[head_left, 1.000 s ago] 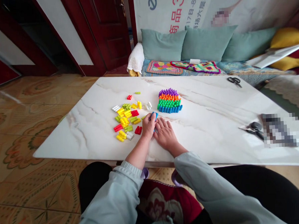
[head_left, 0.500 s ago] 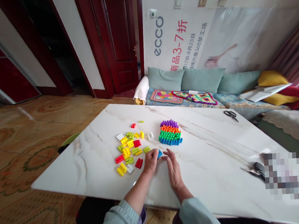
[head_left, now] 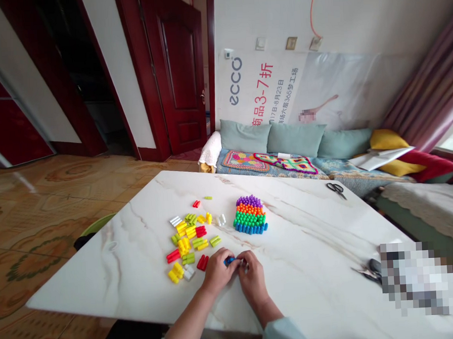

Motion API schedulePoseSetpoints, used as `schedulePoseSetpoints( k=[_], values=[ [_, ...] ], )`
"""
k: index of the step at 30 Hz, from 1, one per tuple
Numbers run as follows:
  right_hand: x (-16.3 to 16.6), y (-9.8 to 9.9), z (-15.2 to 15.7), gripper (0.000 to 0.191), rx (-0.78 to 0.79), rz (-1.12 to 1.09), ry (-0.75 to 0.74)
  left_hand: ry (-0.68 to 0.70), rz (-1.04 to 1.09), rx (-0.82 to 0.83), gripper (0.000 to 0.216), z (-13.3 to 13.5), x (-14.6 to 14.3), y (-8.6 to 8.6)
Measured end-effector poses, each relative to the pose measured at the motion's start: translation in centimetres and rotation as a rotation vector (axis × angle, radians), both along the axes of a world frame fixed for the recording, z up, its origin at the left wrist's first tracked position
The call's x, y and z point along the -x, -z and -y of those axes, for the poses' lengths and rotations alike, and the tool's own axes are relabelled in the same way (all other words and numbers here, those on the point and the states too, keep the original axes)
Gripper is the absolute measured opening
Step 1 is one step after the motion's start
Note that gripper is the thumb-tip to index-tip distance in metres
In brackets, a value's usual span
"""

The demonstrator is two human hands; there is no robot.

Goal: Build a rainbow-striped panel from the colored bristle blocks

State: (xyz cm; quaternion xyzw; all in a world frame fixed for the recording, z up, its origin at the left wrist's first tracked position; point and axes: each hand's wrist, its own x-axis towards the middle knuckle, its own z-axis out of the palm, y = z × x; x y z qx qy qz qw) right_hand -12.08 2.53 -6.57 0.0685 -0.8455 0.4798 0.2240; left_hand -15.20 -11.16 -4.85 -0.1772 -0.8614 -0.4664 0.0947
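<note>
White marbled worktop [head_left: 301, 287] stretches before us, with a sofa [head_left: 343, 176] and green cushions [head_left: 297, 138] beyond. Toward our side, our left hand [head_left: 218, 267] curls closed around a blue piece [head_left: 229, 261]; our right hand [head_left: 251, 273] is just beside it, fingertips drawn together, though we cannot tell what they grip. Loose coloured pieces [head_left: 185, 245] lie leftward, a multicoloured beaded block [head_left: 249, 215] farther back.

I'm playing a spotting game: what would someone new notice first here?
Probably the purple, orange, green and blue block on the white table. Bright pieces lie scattered left of it. Nearer the camera, the left hand holds a blue piece beside the right hand.
</note>
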Motion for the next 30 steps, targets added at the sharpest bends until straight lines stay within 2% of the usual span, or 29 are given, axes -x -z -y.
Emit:
schedulePoseSetpoints(
  k=[4,9,12,16,19,25,30],
  values=[
    [-0.4,-0.6,0.6,0.032,-0.089,0.014,-0.074,-0.044,-0.011,0.08,0.011,0.2,0.0,0.4],
    [-0.2,-1.6,-0.6,0.023,-0.096,0.028,-0.081,0.008,0.03,0.056,0.015,0.2,0.2,0.6],
    [1.1,-1.4,-3.7,0.014,-0.052,-0.008,0.086,0.004,0.05,0.008,0.021,0.2,0.3,0.8],
    [3.8,-0.3,-9.2,0.027,-0.048,0.036,0.403,0.007,0.034,-0.007,0.028,0.2,0.6,1.1],
    [5.6,0.4,-11.7,0.031,-0.1,0.086,0.451,0.01,0.031,-0.017,0.028,0.2,0.7,1.2],
    [7.9,0.5,-11.8,0.032,-0.184,0.068,0.438,0.011,0.05,-0.036,0.029,0.3,0.7,1.3],
    [8.2,0.6,-11.4,0.03,-0.155,0.103,0.415,0.01,0.071,-0.055,0.032,0.4,0.6,0.7]
  ],
)
